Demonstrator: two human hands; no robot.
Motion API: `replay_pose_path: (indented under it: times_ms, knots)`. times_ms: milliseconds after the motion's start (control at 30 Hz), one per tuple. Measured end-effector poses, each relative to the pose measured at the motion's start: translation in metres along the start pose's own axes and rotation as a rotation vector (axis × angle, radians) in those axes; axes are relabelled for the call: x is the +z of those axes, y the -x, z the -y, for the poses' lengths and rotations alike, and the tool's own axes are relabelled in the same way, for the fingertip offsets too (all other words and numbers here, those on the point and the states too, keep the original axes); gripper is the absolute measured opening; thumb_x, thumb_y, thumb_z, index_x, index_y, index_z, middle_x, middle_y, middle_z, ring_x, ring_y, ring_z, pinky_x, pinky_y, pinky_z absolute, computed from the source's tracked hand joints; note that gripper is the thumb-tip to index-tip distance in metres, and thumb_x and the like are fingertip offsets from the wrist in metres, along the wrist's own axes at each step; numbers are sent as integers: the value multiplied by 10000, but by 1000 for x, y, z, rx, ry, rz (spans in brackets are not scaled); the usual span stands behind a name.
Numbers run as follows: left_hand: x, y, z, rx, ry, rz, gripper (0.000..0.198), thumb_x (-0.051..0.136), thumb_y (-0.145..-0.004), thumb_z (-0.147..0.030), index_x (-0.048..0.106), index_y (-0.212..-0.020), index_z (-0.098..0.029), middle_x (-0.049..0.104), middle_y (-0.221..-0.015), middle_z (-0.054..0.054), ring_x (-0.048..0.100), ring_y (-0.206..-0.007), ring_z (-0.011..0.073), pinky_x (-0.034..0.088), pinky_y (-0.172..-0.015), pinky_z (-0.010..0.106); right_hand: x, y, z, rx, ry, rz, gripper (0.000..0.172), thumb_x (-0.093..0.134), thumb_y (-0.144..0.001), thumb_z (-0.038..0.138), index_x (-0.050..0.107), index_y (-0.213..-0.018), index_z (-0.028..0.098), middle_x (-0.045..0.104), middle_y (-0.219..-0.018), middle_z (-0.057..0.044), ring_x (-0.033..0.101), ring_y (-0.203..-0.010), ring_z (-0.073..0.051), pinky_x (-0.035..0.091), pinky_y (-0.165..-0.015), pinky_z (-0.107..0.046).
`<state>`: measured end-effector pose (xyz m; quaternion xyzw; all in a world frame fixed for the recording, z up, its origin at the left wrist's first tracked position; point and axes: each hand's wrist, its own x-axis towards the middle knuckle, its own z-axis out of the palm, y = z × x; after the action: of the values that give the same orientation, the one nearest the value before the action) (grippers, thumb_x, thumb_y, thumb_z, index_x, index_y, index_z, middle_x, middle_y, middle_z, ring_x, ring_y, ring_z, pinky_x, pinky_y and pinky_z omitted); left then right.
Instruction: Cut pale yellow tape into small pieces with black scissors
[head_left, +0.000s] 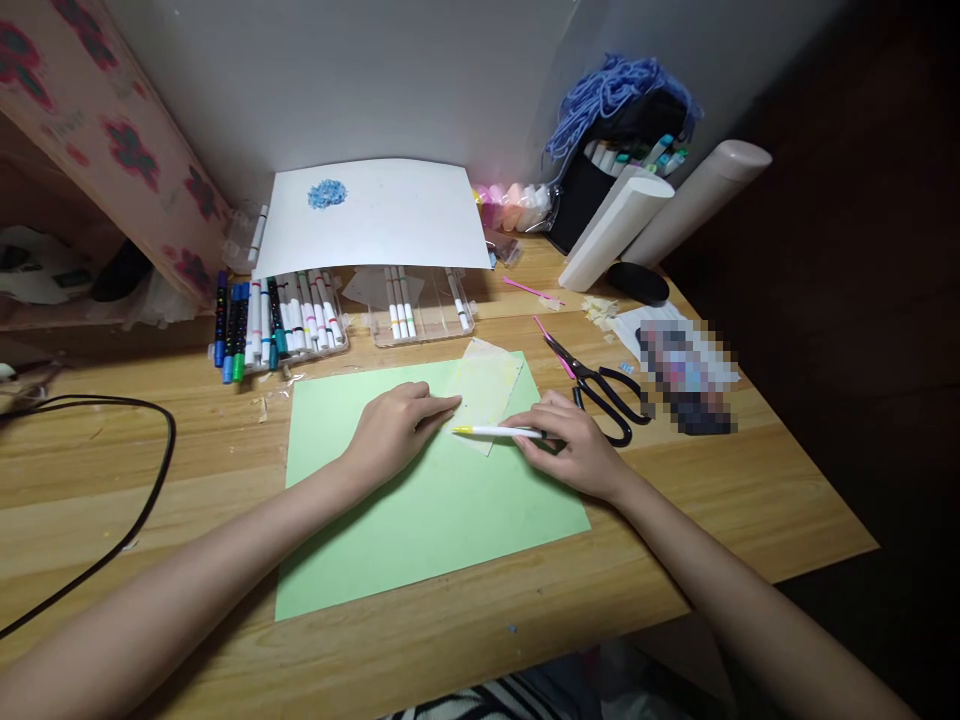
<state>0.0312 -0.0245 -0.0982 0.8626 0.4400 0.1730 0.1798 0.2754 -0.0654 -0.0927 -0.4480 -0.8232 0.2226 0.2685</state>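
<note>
In the centre of the frame, a small pale-yellow rectangular piece of paper (489,378) lies at a slant on a large light-green rectangular paper sheet (420,530), near its top edge, on the light wooden desk (217,440). The left hand (391,430), partly open and gripping nothing, touches the small paper's left side with its extended forefinger, while the right hand (574,443) has its fingers closed around a slim white marker with a yellow tip (491,432), held nearly level over the paper's lower part. Right of centre, black-handled metal scissors (576,368) lie just beyond the right hand.
</note>
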Motion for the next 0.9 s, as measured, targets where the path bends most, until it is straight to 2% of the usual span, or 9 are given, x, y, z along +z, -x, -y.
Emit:
replay_pose_path:
  times_ms: [233, 367, 533, 900]
  knots:
    - [0, 1, 0, 5, -17, -4, 310, 432, -918, -352, 664, -1100, -256, 518, -675, 21, 476, -647, 138, 283, -551, 244, -1, -2, -4, -57, 6, 35, 163, 567, -825, 180, 675, -947, 192, 669, -729, -42, 488, -690, -180, 401, -654, -319]
    - [0, 1, 0, 15, -13, -8, 317, 427, -919, -360, 665, -1099, -250, 518, -674, 23, 473, -645, 138, 284, -548, 242, -3, -2, -4, -29, 26, 6, 170, 554, -836, 196, 677, -953, 198, 657, -699, -41, 486, -664, -180, 400, -630, -314]
    - [-1, 0, -1, -2, -8, 3, 313, 435, -916, -356, 666, -1099, -249, 521, -678, 24, 481, -665, 143, 292, -558, 244, -4, -1, -5, -47, 18, 47, 170, 555, -837, 187, 677, -955, 198, 676, -739, -45, 490, -672, -179, 400, -646, -316]
    - [-2, 0, -1, -4, -9, -2, 322, 430, -916, -375, 673, -1086, -250, 504, -663, 21, 477, -650, 140, 292, -551, 239, -7, 1, -11, -20, 15, 44, 186, 552, -835, 183, 678, -971, 195, 672, -724, -43, 476, -658, -178, 385, -616, -313]
